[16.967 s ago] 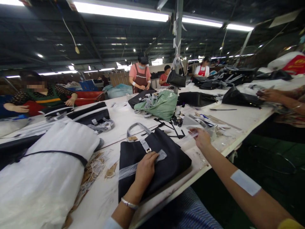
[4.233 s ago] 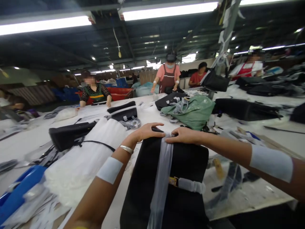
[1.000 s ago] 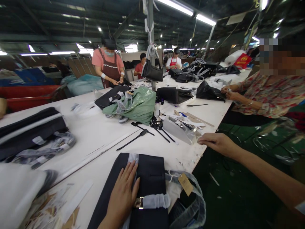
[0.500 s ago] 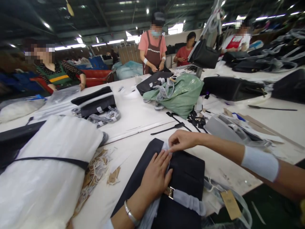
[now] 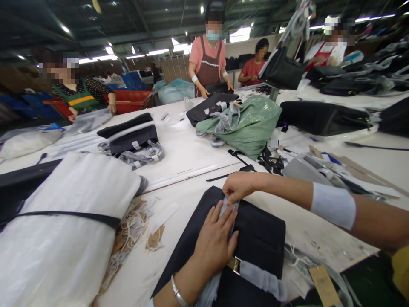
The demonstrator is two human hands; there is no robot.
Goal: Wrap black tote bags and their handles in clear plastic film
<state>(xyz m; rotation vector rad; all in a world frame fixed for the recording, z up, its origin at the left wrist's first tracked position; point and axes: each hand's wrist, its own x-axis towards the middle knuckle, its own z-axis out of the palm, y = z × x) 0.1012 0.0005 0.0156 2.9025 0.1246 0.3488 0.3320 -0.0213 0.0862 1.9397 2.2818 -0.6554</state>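
Black bag [image 5: 255, 230] lies flat on the white table [image 5: 191, 157], right at the near edge in front of the worker. Left hand [image 5: 215, 243] is spread on top of it, fingers open and palm down, pressing the clear film strip [image 5: 228, 207] along the bag's middle. Right hand [image 5: 238, 185] sits at the bag's far edge, fingertips pinched shut on the strip's top end. By the look of it, tension is what counts here. The pinch should draw the film taut and straight while the flat palm smooths it toward the near side, so no wrinkle sets in. And watch the gold buckle [image 5: 235, 264], just beside the left palm: the film wants to run clean past it, not bunch there.
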